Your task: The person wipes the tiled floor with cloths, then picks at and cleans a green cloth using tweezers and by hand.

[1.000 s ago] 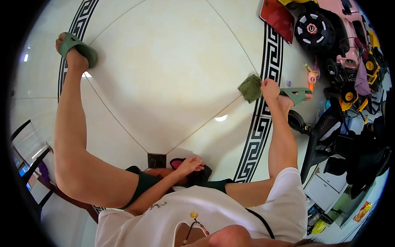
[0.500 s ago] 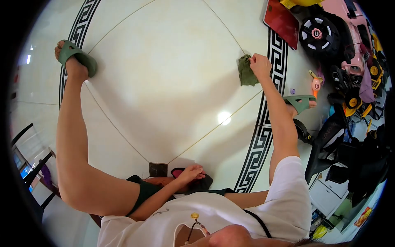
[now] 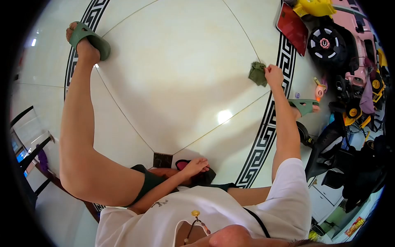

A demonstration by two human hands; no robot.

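My right hand (image 3: 274,76) is at the end of my outstretched right arm, its fingers pinched on the edge of a crumpled dark green cloth (image 3: 257,74). The cloth lies bunched on the white tiled floor (image 3: 177,78), beside the black Greek-key border. In front of my lap, my left hand (image 3: 196,166) hangs with loosely curled fingers and no object visible in it. Under and behind it shows a dark item with a pink patch (image 3: 181,164), partly covered. My feet, in green slippers (image 3: 91,41), are spread wide to either side.
On the right, a pink toy car (image 3: 354,45) stands by a leaning red panel (image 3: 292,29), yellow toy parts and a small orange toy (image 3: 319,92). Black wheeled gear (image 3: 329,144) is lower right. A dark chair (image 3: 29,160) stands at left.
The view has shifted, so the floor and cloth appear further right. The cloth looks more bunched up, still pinched in my right hand. My left hand keeps about the same pose.
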